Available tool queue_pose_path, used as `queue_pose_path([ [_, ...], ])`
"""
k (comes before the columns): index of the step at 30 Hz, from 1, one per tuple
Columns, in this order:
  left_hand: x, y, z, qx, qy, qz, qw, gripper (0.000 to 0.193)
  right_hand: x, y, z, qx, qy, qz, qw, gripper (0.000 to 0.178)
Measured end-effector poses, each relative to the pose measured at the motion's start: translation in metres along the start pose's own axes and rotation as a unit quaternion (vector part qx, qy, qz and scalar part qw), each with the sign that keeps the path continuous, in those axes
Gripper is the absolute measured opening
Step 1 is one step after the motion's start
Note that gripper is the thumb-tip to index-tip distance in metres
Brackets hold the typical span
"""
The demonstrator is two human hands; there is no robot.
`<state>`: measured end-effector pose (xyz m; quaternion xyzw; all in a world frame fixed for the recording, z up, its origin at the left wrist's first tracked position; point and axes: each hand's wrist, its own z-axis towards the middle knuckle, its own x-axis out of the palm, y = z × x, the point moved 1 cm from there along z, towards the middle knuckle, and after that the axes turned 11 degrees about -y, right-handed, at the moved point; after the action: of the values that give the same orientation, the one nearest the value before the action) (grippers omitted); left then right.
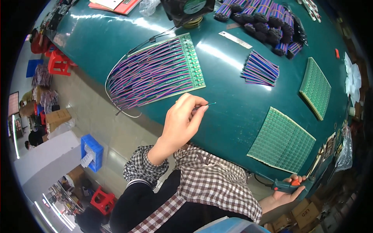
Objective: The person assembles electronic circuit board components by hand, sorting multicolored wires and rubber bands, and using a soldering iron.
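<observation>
My left hand [182, 118] is raised over the near edge of the green table, closed in a pinch. Between thumb and fingers sits a thin dark stick-like piece with a green tip [211, 103]; its exact kind is too small to make out. Off to the lower right, my right hand [285, 192] is wrapped round a dark green corded hand tool [286, 186] with an orange-red trigger. Beyond my left hand lies a circuit board panel [195, 64] with rows of red, blue and black wires [151, 73] fanning left from it. A bare green circuit board panel [281, 141] lies nearest the tool.
A second board stack [316, 89] lies at the right. A loose pile of wires [261, 69], a steel ruler [235, 40] and bundled wires [268, 19] are farther back. A black fan-like device [190, 9] stands at the far edge. Left, on the floor, is a blue crate [92, 152].
</observation>
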<state>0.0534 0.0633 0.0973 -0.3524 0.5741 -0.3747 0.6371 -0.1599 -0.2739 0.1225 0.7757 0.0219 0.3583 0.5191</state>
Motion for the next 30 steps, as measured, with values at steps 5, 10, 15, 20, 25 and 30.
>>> queue_pose_path([
  [5, 0.005, 0.004, -0.007, -0.038, 0.016, -0.063, 0.997, 0.011, 0.018, -0.009, 0.003, 0.019, 0.033, -0.025, 0.999, 0.031],
  [10, 0.011, 0.0, 0.0, -0.029, 0.058, -0.046, 0.997, 0.01, 0.031, -0.016, 0.003, 0.04, 0.026, -0.034, 0.998, 0.031],
  [15, 0.023, 0.007, 0.011, 0.04, 0.082, -0.079, 0.993, 0.011, 0.045, -0.023, -0.005, 0.041, 0.005, -0.041, 0.998, 0.032],
  [20, 0.03, 0.02, 0.018, 0.092, 0.062, -0.072, 0.991, 0.012, 0.057, -0.037, -0.006, 0.056, 0.016, -0.038, 0.998, 0.032],
  [25, 0.029, 0.025, 0.021, 0.098, 0.054, -0.063, 0.992, 0.012, 0.061, -0.044, -0.006, 0.067, 0.017, -0.032, 0.997, 0.032],
  [30, 0.027, 0.027, 0.022, 0.09, 0.049, -0.069, 0.992, 0.015, 0.065, -0.049, -0.005, 0.075, 0.017, -0.028, 0.997, 0.032],
])
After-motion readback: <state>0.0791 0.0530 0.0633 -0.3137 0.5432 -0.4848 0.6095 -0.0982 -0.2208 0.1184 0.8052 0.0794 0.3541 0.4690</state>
